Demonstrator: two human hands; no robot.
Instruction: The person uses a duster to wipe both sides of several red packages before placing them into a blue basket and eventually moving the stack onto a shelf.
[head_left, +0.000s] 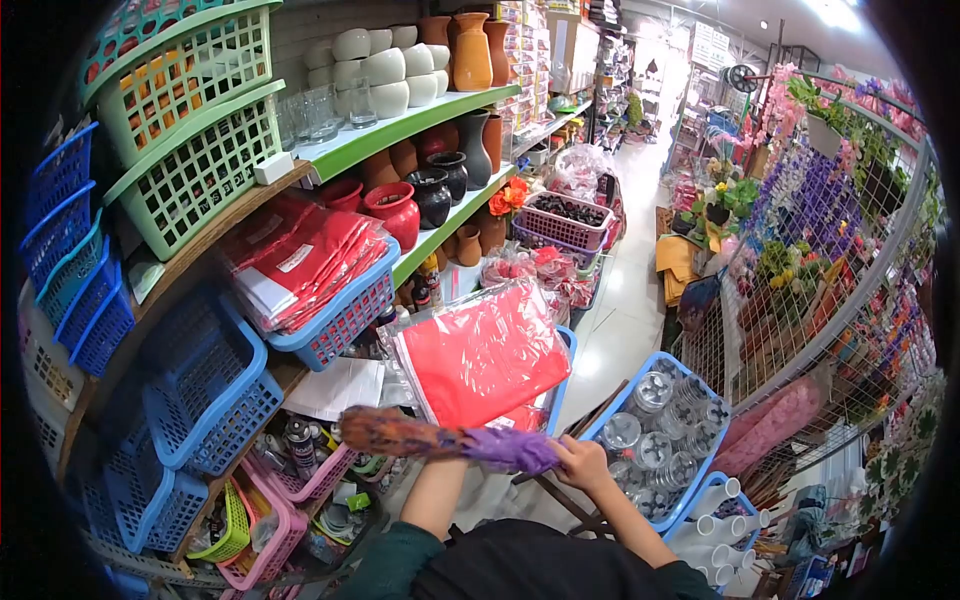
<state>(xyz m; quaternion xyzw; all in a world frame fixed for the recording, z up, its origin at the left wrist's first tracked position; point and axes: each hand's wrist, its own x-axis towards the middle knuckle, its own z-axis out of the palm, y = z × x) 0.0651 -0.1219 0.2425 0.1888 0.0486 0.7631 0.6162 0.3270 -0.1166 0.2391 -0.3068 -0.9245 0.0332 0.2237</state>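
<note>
With the right hand (582,466) wrapped round the duster (475,444) and the left hand's grip hidden, light strokes would best spare the red packet's (485,350) crinkled wrapping.

I see packets (485,355) lying ahead-left of the right hand's (582,465) grip on the duster (508,449); jars (655,450) in a basket (700,482) just right of it, a wire rack (908,235) farther right; baskets (225,440) well left; pots (392,95) on a shelf (420,122) far ahead-left.
</note>
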